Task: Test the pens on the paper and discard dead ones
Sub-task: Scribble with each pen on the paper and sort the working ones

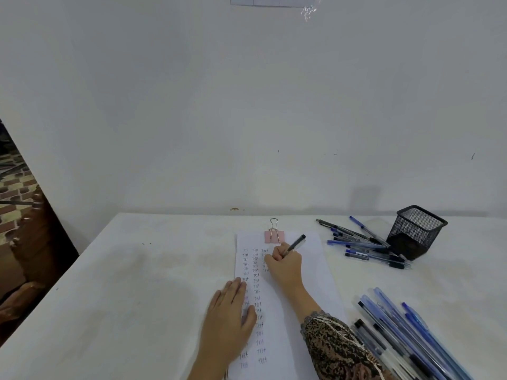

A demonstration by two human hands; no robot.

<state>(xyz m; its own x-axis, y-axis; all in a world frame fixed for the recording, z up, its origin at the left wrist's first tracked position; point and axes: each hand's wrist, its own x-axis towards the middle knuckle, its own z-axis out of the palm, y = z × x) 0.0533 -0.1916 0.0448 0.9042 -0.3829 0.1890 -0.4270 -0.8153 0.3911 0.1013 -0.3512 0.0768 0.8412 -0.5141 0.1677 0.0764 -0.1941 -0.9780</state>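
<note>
A white paper sheet [310, 272] lies on the table, with columns of small written words down its left part. My right hand [284, 266] grips a black-capped pen [296, 244] in a writing hold, tip down on the third column near the top; the tip is hidden by my fingers. My left hand [229, 316] lies flat, fingers straight, on the paper's left edge. A pile of blue and black pens [365, 246] lies at the right back. A second pile of pens [406, 333] lies at the front right.
A pink binder clip [274, 235] holds the paper's top edge. A black mesh pen cup [415, 231] stands tilted beside the far pens. The white table [123, 283] meets a white wall behind. Dark wooden furniture [33, 242] stands off the left edge.
</note>
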